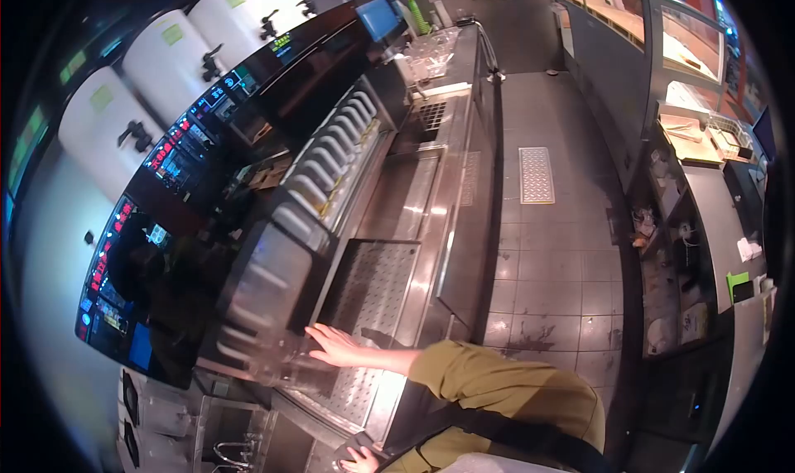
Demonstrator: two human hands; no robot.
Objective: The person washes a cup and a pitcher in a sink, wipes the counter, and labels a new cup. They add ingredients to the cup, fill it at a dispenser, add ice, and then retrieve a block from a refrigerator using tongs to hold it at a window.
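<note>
My right hand (333, 345) reaches left in an olive sleeve, its fingers apart and no object visible in it. It is beside the lower edge of a clear, dark-framed cover (269, 274); contact is unclear. Below it lies a perforated metal drip tray (377, 287). A row of pale curved dispenser parts (331, 154) runs along the machine above the cover. My left hand (360, 460) is low in the view, fingers spread, by the counter's front edge, partly cut off by the bottom of the frame.
A steel sink with a faucet (236, 452) is at bottom left. Large white tanks (103, 129) stand behind the dark display panel (178, 175). Cups (435, 51) sit at the counter's far end. A tiled aisle (546, 249) runs beside shelving (662, 249) on the right.
</note>
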